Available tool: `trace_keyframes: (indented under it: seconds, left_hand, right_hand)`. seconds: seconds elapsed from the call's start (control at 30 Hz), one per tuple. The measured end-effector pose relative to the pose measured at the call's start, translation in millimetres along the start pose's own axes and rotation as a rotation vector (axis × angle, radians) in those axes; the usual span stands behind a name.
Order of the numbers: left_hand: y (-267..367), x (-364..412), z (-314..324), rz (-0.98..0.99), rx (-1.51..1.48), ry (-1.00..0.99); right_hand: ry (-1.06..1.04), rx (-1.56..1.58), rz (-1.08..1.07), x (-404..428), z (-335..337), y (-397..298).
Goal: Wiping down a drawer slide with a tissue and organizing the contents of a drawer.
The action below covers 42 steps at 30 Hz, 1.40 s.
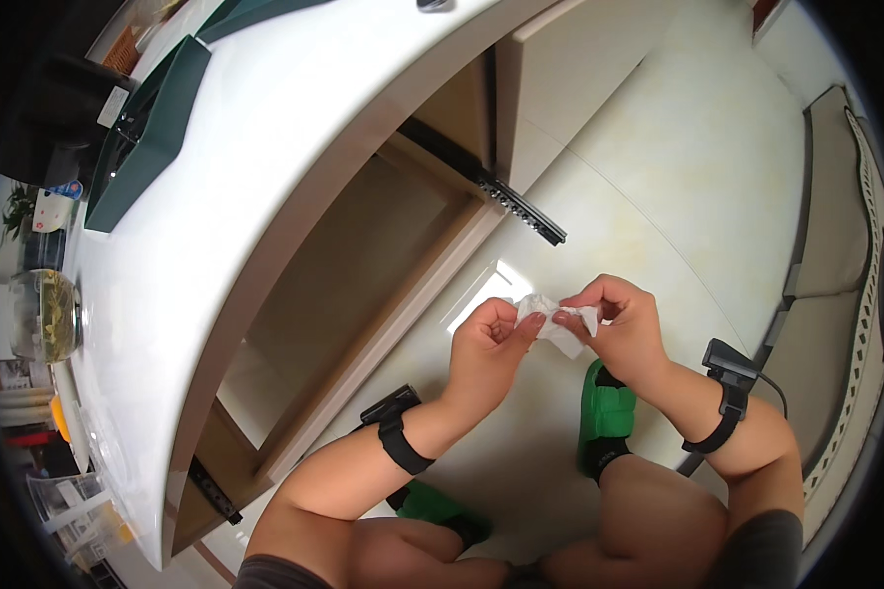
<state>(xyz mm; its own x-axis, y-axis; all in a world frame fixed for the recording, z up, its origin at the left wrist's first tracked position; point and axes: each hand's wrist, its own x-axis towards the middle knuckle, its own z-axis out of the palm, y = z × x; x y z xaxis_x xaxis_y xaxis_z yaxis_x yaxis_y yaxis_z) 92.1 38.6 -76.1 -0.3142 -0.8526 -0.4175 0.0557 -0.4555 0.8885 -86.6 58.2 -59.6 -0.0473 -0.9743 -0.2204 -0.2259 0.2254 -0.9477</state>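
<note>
A crumpled white tissue (560, 335) is stretched between my two hands, above the pale tiled floor. My left hand (490, 353) pinches its left part between thumb and fingers. My right hand (622, 327) grips the other end the same way, with a corner of tissue sticking out beside the thumb. Beyond my hands, an extended metal drawer slide (519, 206) juts from the cabinet's open bay. A second slide (215, 492) shows at the bay's near end.
The white countertop (265, 96) curves along the left, bearing a dark green tray (151, 140), a glass bowl (44, 316) with plants and a clear plastic container (77, 515). A cushioned sofa (810, 353) stands at right. Green slippers (608, 412) are on my feet.
</note>
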Motion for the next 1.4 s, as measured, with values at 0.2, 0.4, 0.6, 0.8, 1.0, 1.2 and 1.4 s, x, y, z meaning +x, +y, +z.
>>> trace_keyframes:
  seconds: [0.2,0.4,0.6,0.8,1.0,1.2,1.4]
  left_hand:
    - [0,-1,2,-0.042,0.114,-0.041]
    - [-2,0,7,0.033,0.081,-0.091]
    - [9,1,14,-0.031,-0.012,-0.105]
    - [24,1,14,0.115,0.347,-0.167]
    - [37,2,8,0.140,0.072,-0.194]
    - [61,-2,-2,0.078,-0.131,-0.256]
    - [83,-5,-5,0.136,-0.196,-0.227]
  right_hand:
    - [0.106,-0.246,0.049,0,-3,4]
    - [0.037,-0.119,-0.090,-1,2,5]
    - [-0.171,0.054,-0.002,-4,4,-8]
    - [-0.063,-0.117,-0.039,-7,-9,-18]
    - [0.105,-0.380,-0.645,8,-18,-35]
    - [0.060,-0.288,-0.674,8,-12,-61]
    - [0.038,-0.182,-0.736,21,-4,-70]
